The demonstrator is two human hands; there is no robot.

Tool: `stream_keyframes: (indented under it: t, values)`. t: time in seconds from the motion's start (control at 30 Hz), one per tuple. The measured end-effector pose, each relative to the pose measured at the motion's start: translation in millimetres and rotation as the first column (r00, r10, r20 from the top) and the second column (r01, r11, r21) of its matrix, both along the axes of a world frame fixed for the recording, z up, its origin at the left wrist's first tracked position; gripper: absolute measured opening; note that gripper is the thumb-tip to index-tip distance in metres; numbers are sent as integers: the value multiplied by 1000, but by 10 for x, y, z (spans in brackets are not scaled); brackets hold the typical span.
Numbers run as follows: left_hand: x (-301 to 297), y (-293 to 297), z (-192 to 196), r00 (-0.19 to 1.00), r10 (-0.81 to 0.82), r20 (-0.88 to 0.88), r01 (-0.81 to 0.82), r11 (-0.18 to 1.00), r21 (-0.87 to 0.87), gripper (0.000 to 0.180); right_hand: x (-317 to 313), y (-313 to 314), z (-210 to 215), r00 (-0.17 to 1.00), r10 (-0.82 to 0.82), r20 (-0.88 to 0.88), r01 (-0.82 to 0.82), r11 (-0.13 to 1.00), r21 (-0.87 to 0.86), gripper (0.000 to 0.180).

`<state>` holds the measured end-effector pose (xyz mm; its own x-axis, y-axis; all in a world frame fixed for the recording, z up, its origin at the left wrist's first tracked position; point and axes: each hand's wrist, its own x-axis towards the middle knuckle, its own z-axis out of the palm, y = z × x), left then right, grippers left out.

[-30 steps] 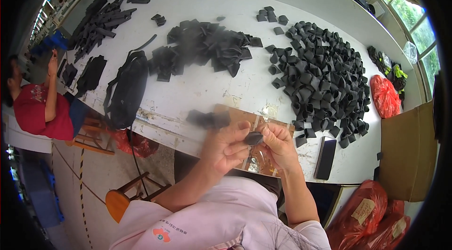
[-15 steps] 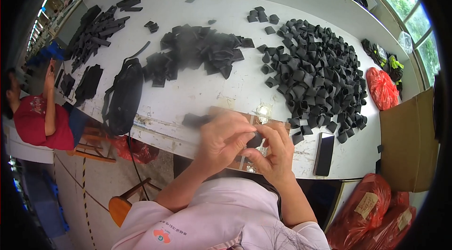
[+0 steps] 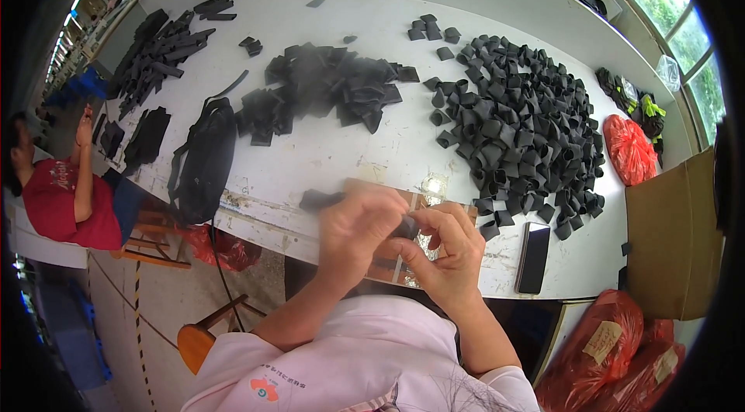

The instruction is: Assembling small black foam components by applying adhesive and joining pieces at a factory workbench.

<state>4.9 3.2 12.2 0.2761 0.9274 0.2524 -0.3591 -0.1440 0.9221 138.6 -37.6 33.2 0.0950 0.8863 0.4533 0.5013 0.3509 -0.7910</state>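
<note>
Between my hands, above the front edge of the white table, is a small black fabric piece (image 3: 405,228). My right hand (image 3: 452,249) pinches it with thumb and fingertips. My left hand (image 3: 353,230) is at its left side, smeared by motion, so its grip on the piece is unclear. Below them lies a brown board (image 3: 382,270) with pale strips and shiny patches. Another black piece (image 3: 317,199) lies just beyond my left hand. A large heap of folded black fabric loops (image 3: 528,117) covers the right of the table, and a pile of flat black pieces (image 3: 326,78) lies at the middle.
A phone (image 3: 533,258) lies right of the board. A black bag (image 3: 206,156) and black strips (image 3: 159,55) are at the left. Red plastic bags (image 3: 597,350) and a cardboard box (image 3: 671,233) stand at the right. Another person (image 3: 70,195) sits at far left.
The black piece has shifted a little left and tilted between my hands. My left hand has moved slightly left and its fingers have blurred; my right fingers still pinch the piece.
</note>
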Motion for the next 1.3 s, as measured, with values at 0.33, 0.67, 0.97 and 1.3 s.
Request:
stream_keyframes:
  t: [0.33, 0.67, 0.97, 1.3]
  values:
    - [38, -113, -62, 899, 78, 431, 108, 914, -391, 10, 51, 66, -196, 976, -72, 207, 25, 975, 221, 22]
    - [14, -110, -135, 959, 158, 235, -108, 971, -212, 8, 78, 98, -64, 958, -4, 287, -60, 976, 211, 12]
    - [49, -187, -95, 988, 117, 100, -102, 984, -143, 9, 108, 113, -249, 979, 27, 200, -59, 986, 155, 8]
    - [-5, -85, 27, 879, 185, -439, -105, 974, 200, 12, 128, 66, -22, 996, 89, -14, -90, 994, -61, 11]
